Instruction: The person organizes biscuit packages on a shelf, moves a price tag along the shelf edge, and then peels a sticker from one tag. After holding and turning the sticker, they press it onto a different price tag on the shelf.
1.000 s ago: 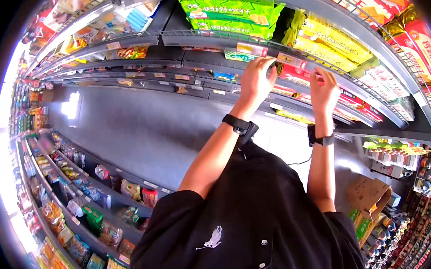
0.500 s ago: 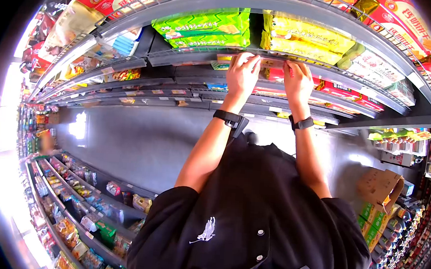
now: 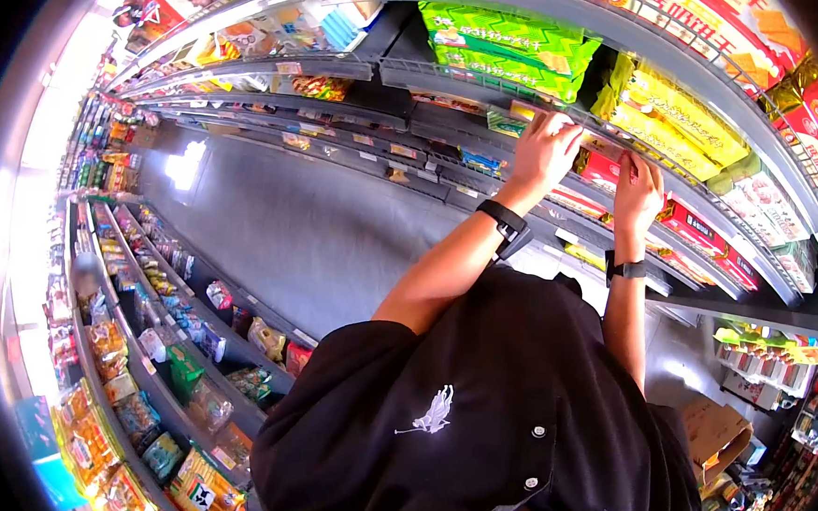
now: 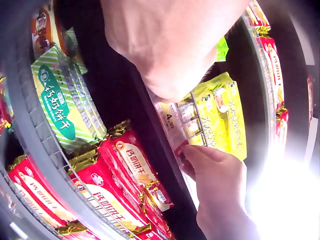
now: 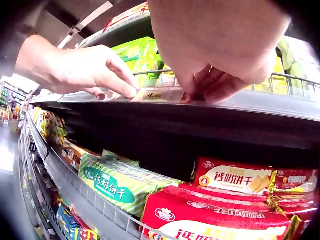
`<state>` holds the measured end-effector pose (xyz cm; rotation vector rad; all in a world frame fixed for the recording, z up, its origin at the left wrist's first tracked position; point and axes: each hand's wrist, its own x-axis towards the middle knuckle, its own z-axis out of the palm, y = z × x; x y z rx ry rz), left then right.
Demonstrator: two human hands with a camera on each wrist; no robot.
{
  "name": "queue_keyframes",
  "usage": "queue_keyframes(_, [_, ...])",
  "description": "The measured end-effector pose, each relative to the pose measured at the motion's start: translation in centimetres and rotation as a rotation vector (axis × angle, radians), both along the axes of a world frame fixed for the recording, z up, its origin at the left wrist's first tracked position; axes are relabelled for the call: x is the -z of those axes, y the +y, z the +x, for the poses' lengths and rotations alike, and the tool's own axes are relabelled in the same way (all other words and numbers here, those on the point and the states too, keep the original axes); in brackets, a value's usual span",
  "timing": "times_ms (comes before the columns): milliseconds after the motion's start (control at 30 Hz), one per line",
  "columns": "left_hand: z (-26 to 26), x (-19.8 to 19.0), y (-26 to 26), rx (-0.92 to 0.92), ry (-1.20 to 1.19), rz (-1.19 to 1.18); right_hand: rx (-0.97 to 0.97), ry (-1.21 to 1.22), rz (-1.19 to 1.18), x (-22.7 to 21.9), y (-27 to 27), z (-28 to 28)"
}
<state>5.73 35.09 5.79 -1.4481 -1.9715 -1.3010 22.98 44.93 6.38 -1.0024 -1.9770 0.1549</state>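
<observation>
Left hand (image 5: 82, 70) fingers curled, tips pinching the left end of the price label strip (image 5: 157, 93) on the shelf rail (image 5: 280, 100); right hand (image 5: 220, 47) fingers bent, pinching its right, red-edged end. Strip lies flat along the rail front, spanning between both sets of fingertips, above the red biscuit packs (image 5: 235, 182). Risk, as judged: uneven pull could pop one end free or crease the strip, or seat it crooked in the rail channel.

Price tag (image 5: 159, 94) on shelf edge (image 5: 280, 100), biscuit packs (image 5: 235, 181) below.
</observation>
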Motion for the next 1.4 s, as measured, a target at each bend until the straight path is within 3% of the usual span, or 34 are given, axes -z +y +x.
queue_keyframes(367, [0.2, 0.3, -0.4, 0.044, -0.070, 0.057, -0.036, 0.030, -0.111, -0.5, 0.4, -0.5])
queue_keyframes(867, [1.0, -1.1, -0.7, 0.060, -0.107, -0.058, -0.127, 0.006, 0.079, -1.3, 1.2, -0.4])
queue_keyframes(1200, [0.6, -2.4, -0.4, 0.118, -0.147, 0.045, -0.245, 0.029, 0.294, -5.3, 0.5, -1.0])
queue_keyframes(1400, [1.3, -4.7, -2.2, 0.196, -0.227, 0.007, -0.366, 0.029, 0.248, -8.3, -1.0, 0.7])
